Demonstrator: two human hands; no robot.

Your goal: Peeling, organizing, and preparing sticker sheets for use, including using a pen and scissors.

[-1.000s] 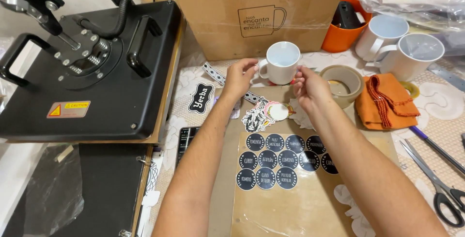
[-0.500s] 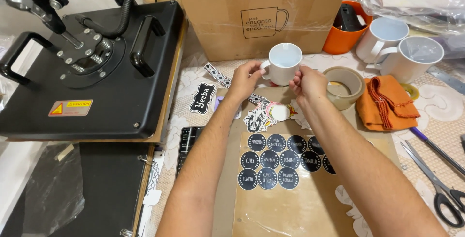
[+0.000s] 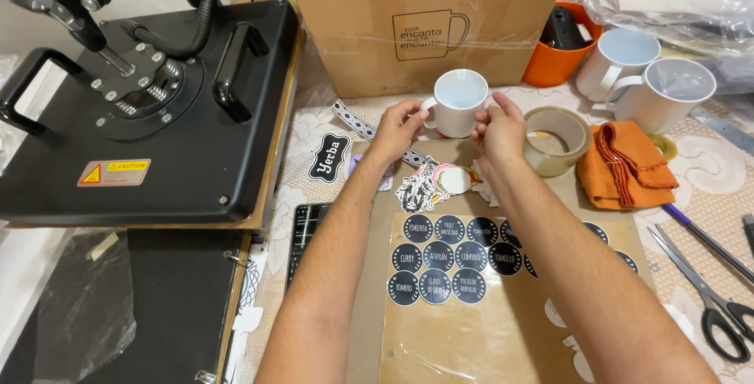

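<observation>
White mug (image 3: 461, 103) upright, held between left hand (image 3: 399, 127) at the handle side and right hand (image 3: 497, 129), cardboard box (image 3: 428, 23) behind, tape roll (image 3: 556, 140) and orange cloth (image 3: 626, 164) to the right, sheet of round black labels (image 3: 448, 254) below, black heat press (image 3: 141, 109) left, scissors (image 3: 707, 301) on the table (image 3: 707, 203)

One head camera looks steeply down and forward, from near, over the forearms onto the desk (image 3: 707, 195).

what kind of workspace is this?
Probably a small craft or custom-printing bench, maybe at home. A black heat press stands at the left, plain white mugs wait at the back, and a sheet of round black labels lies in front. Both hands hold another white mug.
</observation>
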